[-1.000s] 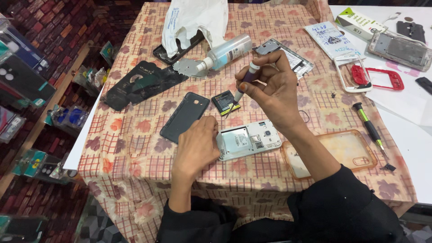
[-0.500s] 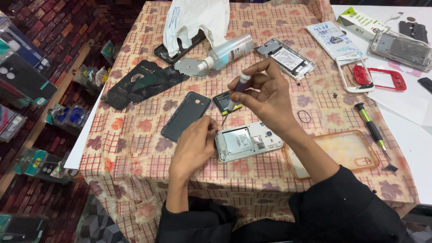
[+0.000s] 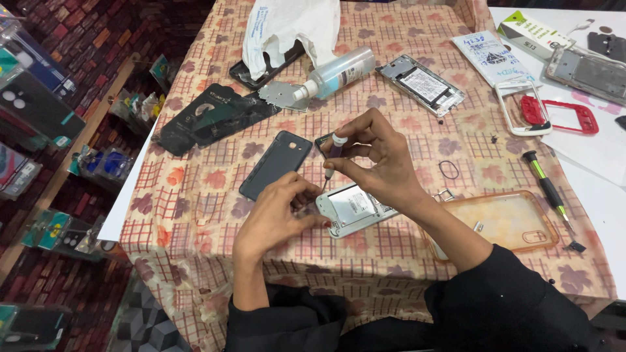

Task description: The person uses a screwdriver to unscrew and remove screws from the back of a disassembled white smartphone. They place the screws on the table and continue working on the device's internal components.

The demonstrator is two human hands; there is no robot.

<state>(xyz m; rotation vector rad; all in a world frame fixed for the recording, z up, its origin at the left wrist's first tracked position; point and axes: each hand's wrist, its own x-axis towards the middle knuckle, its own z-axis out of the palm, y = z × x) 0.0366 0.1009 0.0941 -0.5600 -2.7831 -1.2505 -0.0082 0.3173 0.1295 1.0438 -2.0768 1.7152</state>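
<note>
An opened white phone (image 3: 352, 208) with its back removed lies on the checked tablecloth (image 3: 195, 208) near the front edge. My left hand (image 3: 277, 218) rests on the phone's left end and steadies it. My right hand (image 3: 378, 163) holds a small screwdriver (image 3: 334, 156) upright by its white cap, with the tip down at the phone's upper left corner. The dark back cover (image 3: 275, 164) lies just left of the screwdriver.
A clear orange phone case (image 3: 505, 221), a green-handled screwdriver (image 3: 546, 189) and a rubber ring (image 3: 448, 169) lie to the right. Further back are a spray bottle (image 3: 336, 73), another opened phone (image 3: 422, 85), a white bag (image 3: 287, 26), dark sleeves (image 3: 212, 117) and a red frame (image 3: 561, 116).
My right hand has come down from above the table and set the screwdriver tip on the white phone. My left hand stayed on the phone.
</note>
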